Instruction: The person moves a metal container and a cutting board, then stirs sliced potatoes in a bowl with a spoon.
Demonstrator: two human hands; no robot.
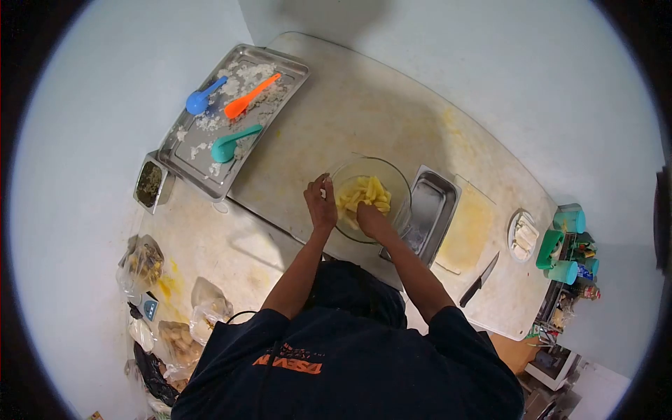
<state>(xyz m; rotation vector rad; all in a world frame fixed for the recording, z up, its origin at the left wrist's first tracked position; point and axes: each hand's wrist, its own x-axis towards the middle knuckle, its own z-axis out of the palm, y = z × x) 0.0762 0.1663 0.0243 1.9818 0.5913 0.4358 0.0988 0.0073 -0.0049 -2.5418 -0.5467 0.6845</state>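
Note:
A clear glass bowl (396, 183) stands on the table in front of me, with pale yellow cut pieces (371, 189) heaped inside, perhaps potato or fruit. At its left rim is my left hand (320, 203), fingers curled and closed against the glass. My right hand (372, 220) reaches over the near rim into the bowl. Its fingers dip among the yellow pieces and are hidden, so their grip does not show. Just right of the bowl sits an empty metal pan (444, 203), close to my right forearm.
Upper left, a metal tray (194, 168) bears white crumbly food and blue (198, 103), orange (236, 108) and teal scoops (224, 148). On the right are a yellow-stained board (467, 227), a knife (480, 281) and a plate of white pieces (514, 234). Bagged food (180, 344) lies lower left.

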